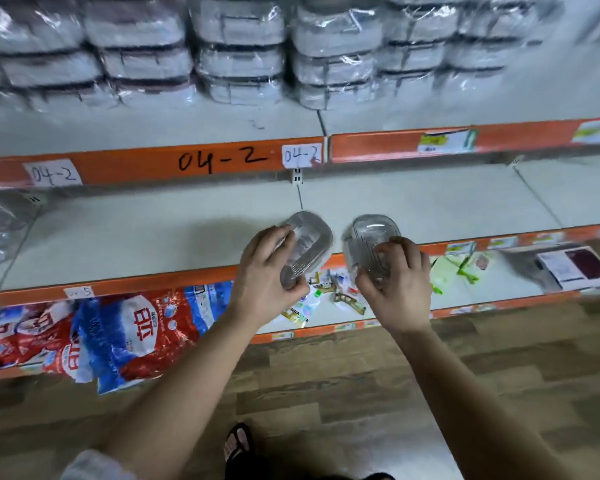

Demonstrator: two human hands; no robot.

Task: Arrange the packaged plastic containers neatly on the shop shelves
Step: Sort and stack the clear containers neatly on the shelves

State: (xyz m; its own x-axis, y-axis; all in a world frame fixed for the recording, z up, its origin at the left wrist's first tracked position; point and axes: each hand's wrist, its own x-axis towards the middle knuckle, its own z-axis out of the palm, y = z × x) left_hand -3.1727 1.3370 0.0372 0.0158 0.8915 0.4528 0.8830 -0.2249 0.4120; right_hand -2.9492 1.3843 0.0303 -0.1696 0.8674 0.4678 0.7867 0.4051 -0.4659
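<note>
Where the middle shelf [136, 237] meets its orange front edge, the person's two hands each hold one clear plastic container. The left hand [267, 271] is curled round the left container [307, 239], fingers over its top, and that container lies tilted across the shelf's front edge. The right hand [397, 271] grips the right container [369, 230], fingertips hooked over its lid. This one is just beside the first and does not touch it. Whether either container rests on the shelf surface I cannot tell. Above the middle shelf, on the next shelf up, stand stacks of wrapped containers [239, 46], blurred. That upper shelf's orange strip [136, 166] bears "04-2" in handwriting. Below the middle shelf lie red and blue bags [118, 334] and small packets [347, 299], and a wooden floor [361, 393] lies beneath.
</note>
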